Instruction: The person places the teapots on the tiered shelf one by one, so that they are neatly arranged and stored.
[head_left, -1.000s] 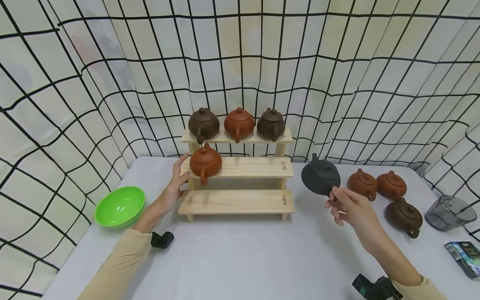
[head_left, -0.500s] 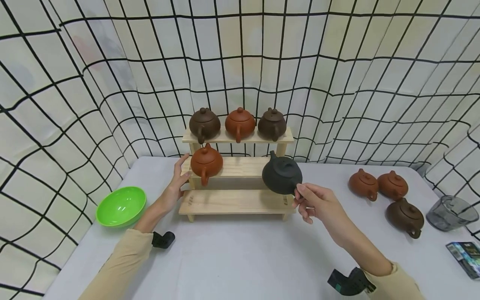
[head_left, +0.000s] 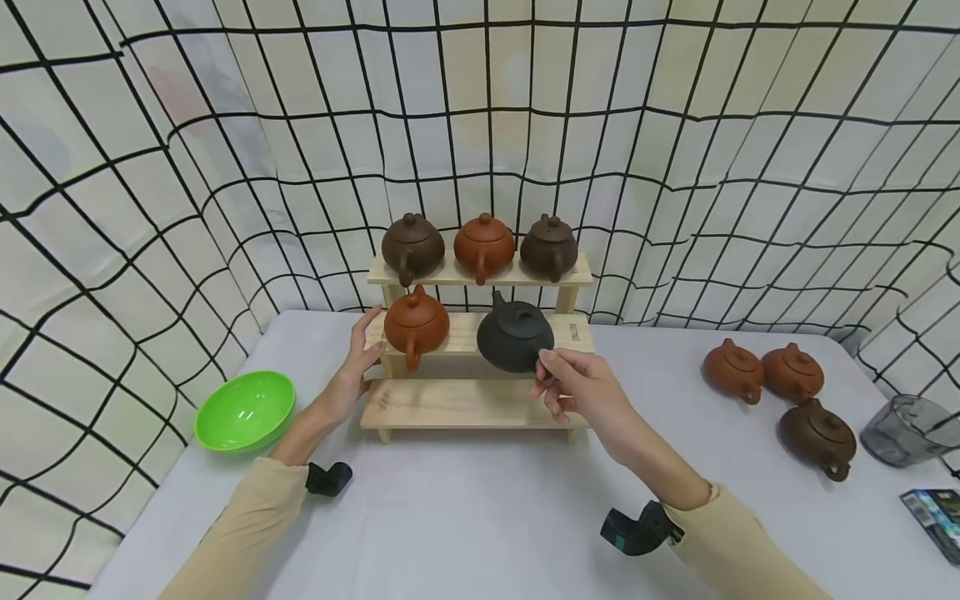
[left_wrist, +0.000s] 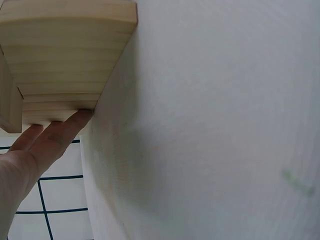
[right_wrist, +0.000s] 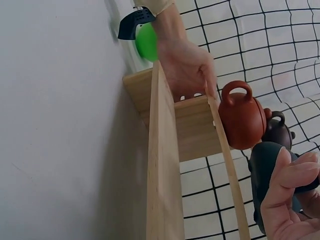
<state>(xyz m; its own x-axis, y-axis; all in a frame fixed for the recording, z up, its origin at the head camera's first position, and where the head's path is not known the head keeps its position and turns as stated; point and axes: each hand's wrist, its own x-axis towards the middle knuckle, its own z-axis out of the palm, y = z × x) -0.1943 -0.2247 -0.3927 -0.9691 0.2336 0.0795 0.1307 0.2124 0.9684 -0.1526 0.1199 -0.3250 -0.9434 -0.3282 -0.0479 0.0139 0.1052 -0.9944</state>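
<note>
My right hand (head_left: pixel 588 387) pinches a black teapot (head_left: pixel 513 340) by its handle, over the middle shelf of a three-step wooden stand (head_left: pixel 450 404). In the right wrist view the teapot (right_wrist: pixel 262 170) overlaps the shelf area, its spout out of sight. My left hand (head_left: pixel 347 379) rests against the stand's left end, fingers nearly straight; its fingertips touch the wood (left_wrist: pixel 60 50) in the left wrist view. Close beside it, an orange-red teapot (head_left: pixel 416 323) sits at the left of the middle shelf. Two dark brown teapots flank a reddish teapot (head_left: pixel 483 244) on the top shelf.
Two reddish teapots and a dark brown teapot (head_left: pixel 817 435) stand on the white table at right. Beyond them are a grey clear cup (head_left: pixel 903 433) and a small printed box (head_left: pixel 933 521). A green bowl (head_left: pixel 246 410) lies at left. Black netting surrounds the table.
My right hand has carried the black teapot leftward from the table's right side to over the middle shelf. The left hand stays against the stand.
</note>
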